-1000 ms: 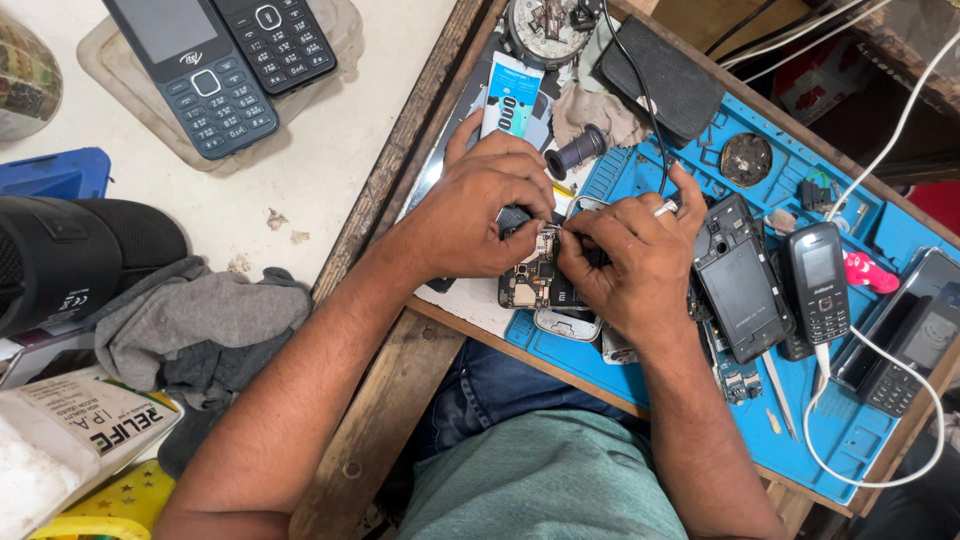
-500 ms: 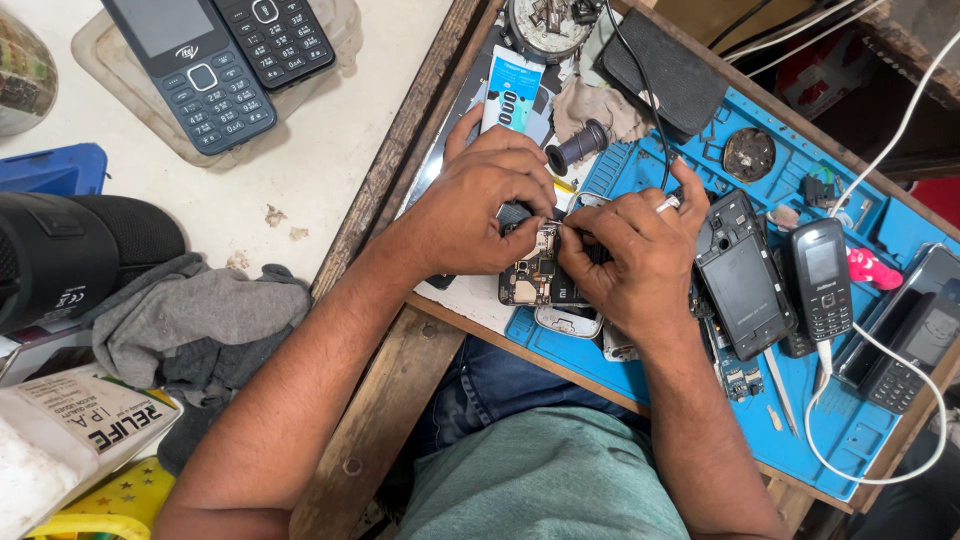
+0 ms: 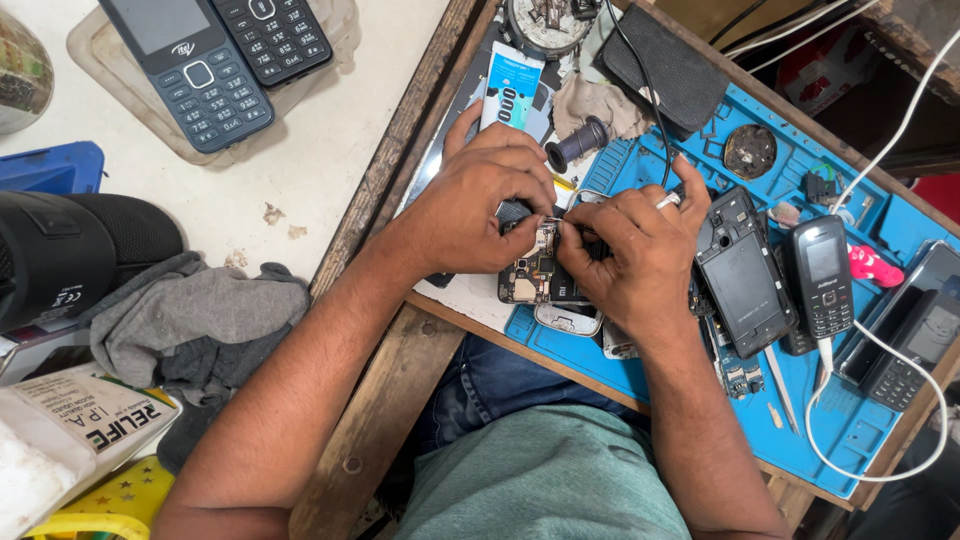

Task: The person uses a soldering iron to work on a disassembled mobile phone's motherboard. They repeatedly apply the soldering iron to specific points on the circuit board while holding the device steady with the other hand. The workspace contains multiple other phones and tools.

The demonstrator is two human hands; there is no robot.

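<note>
We have both hands meeting over the opened phone [image 3: 540, 272], which lies on the near edge of the blue mat [image 3: 850, 420] right in front of our body. Our left hand [image 3: 480, 205] comes in from the left and curls over the phone's upper end, thumb and forefinger pinched on something small at its top edge; what exactly is pinched is too small to tell. Our right hand [image 3: 640, 250] comes in from the right, fingers bent and closed against the same spot, so the fingertips of the two hands almost touch. The phone's long axis runs roughly away from us, and its bare circuit board faces up between the two hands. Both hands are equally near it, wrists raised, forearms converging in a V from our lap.

Just right of the right hand lies a black phone shell [image 3: 742, 275], then a small keypad phone [image 3: 822, 275] with a white cable [image 3: 880, 440]. Beyond the left hand stands a white and blue tube [image 3: 510, 92]. Far left on the pale worktop [image 3: 330, 170] sit two keypad phones [image 3: 215, 55] on a clear tray, and a grey cloth [image 3: 190, 325].
</note>
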